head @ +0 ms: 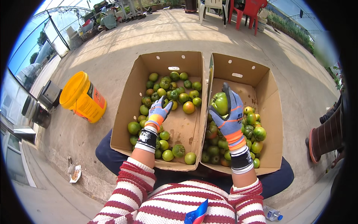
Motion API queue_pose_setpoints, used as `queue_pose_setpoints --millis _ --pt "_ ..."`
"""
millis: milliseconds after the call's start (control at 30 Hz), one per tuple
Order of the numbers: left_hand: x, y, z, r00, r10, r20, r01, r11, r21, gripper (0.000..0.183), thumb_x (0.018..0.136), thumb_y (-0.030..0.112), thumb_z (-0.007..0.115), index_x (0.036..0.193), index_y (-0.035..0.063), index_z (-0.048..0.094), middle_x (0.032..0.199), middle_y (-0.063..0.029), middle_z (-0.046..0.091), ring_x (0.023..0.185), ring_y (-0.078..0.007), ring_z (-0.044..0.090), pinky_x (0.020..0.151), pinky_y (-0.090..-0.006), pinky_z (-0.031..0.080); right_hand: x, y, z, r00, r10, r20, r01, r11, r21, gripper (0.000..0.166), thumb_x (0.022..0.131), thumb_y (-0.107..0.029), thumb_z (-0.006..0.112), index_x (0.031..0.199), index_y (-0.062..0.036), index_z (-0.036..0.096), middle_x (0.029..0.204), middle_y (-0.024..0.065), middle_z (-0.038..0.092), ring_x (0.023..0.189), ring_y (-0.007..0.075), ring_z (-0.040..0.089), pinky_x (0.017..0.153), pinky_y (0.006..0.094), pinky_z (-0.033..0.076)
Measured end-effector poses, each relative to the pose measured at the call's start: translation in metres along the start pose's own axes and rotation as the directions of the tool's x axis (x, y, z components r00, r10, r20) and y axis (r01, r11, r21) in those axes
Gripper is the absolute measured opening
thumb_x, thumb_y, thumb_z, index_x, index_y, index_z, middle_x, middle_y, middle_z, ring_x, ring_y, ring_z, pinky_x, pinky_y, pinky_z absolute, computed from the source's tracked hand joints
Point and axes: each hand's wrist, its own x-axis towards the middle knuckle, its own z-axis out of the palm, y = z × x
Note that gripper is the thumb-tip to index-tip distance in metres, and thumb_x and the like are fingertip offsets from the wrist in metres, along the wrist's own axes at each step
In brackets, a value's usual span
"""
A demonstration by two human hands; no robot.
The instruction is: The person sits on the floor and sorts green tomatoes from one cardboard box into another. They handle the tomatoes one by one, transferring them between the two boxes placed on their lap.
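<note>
My right hand [230, 114], in a grey-blue and orange glove with dark fingertips, holds a large ribbed green tomato [219, 103] above the right cardboard box [270, 112]. Below it lie many smaller green and reddening tomatoes [259, 133], heaped towards the near end. In the left cardboard box [184, 131], my gloved left hand [159, 111] reaches in among mostly green tomatoes [165, 83]. Its fingertips are close to a few of them; whether it grips one cannot be made out. An orange-red tomato [189, 107] lies right of this hand. Both boxes rest against my legs, side by side.
A yellow plastic bucket [84, 98] stands left of the boxes, with dark buckets [49, 93] farther left. A brown pot [325, 140] is at the right. White [214, 7] and red [246, 12] plastic chairs stand ahead. A plastic bottle [271, 213] lies near the bottom right.
</note>
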Motion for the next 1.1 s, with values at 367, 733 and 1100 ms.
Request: queue_pose_setpoints --millis 367,733,1100 --pt "-0.010 -0.024 0.003 0.914 -0.400 -0.060 0.240 0.416 0.877 0.079 0.075 0.063 0.060 0.139 0.0203 0.039 0.136 -0.0118 0.047 0.129 -0.0272 0.041 0.113 -0.0527 0.005 -0.050 0.163 -0.088 0.464 0.515 -0.721 -0.885 0.222 -0.410 0.074 0.074 -0.056 0.065 0.134 -0.0187 0.045 0.126 0.0128 0.052 0.115 0.0301 0.051 0.097 0.0429 0.039" --pt "-0.008 -0.035 -0.002 0.946 -0.324 -0.020 0.265 0.735 0.624 0.090 0.069 0.061 0.067 0.138 0.0118 0.038 0.124 -0.0176 0.057 0.120 -0.0295 0.051 0.111 -0.0477 0.016 -0.043 0.137 -0.075 0.412 0.774 -0.481 -0.794 0.045 -0.607 0.065 0.075 -0.053 0.063 0.130 -0.0215 0.050 0.125 0.0107 0.054 0.114 0.0300 0.052 0.100 0.0434 0.033" --pt "-0.013 0.046 0.006 0.987 0.030 0.159 0.137 0.367 -0.920 0.049 0.093 0.045 0.047 0.108 -0.0009 0.059 0.090 -0.0139 0.065 0.077 -0.0253 0.065 0.074 -0.0357 0.053 -0.027 0.120 -0.049 0.360 0.933 0.000 -0.424 0.164 -0.891 0.057 0.086 -0.056 0.044 0.125 -0.0167 0.057 0.131 0.0104 0.052 0.120 0.0275 0.050 0.108 0.0479 0.021"
